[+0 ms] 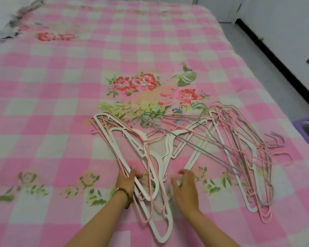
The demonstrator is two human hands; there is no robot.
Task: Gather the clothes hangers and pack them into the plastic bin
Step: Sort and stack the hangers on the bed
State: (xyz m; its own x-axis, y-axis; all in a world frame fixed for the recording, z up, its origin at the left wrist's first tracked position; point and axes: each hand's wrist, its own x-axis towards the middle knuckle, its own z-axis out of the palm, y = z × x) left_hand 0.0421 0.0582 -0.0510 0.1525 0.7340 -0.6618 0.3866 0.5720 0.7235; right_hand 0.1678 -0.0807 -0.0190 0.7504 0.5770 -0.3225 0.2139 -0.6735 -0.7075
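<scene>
Left hand grips hangers; right hand just beside.

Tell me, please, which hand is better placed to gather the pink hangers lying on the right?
Right: the right hand seems free and lies nearer the pink hangers, while the left hand already grips the white hangers.

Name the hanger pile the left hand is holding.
The left pile, mostly white hangers with some pink. The left hand grips its near end. The right pile, mostly thin pink wire, lies apart to the right.
</scene>
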